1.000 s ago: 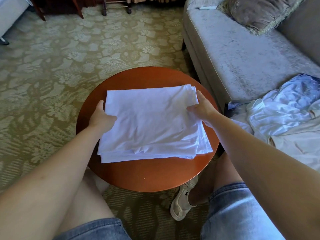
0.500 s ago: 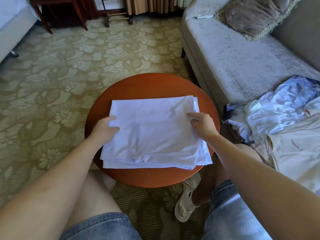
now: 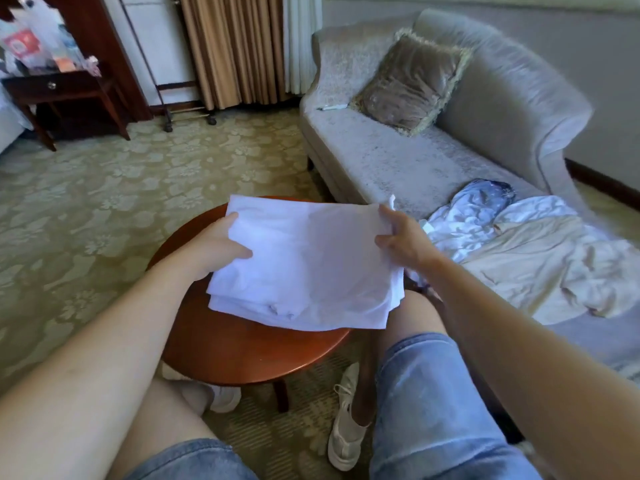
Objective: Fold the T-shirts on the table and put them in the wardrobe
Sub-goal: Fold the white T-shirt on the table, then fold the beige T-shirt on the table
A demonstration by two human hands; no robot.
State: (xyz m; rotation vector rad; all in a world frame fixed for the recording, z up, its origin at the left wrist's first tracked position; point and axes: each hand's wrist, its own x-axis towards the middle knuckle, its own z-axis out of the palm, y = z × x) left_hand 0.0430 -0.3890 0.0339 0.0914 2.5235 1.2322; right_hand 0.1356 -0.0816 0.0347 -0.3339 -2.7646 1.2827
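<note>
Folded white T-shirt (image 3: 308, 268) at frame centre, over round wooden table (image 3: 242, 355), left hand (image 3: 216, 245) gripping its left edge, right hand (image 3: 403, 237) pinching its right edge, unfolded clothes (image 3: 519, 251) on sofa (image 3: 398, 161) at right.

Single head-worn wide-angle view, forward and down, close over the round table (image 3: 242, 358), sofa (image 3: 381, 161) at right

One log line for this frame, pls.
left hand grips folded T-shirt left edge | right hand grips right edge | T-shirt over round table | unfolded clothes on sofa
</note>
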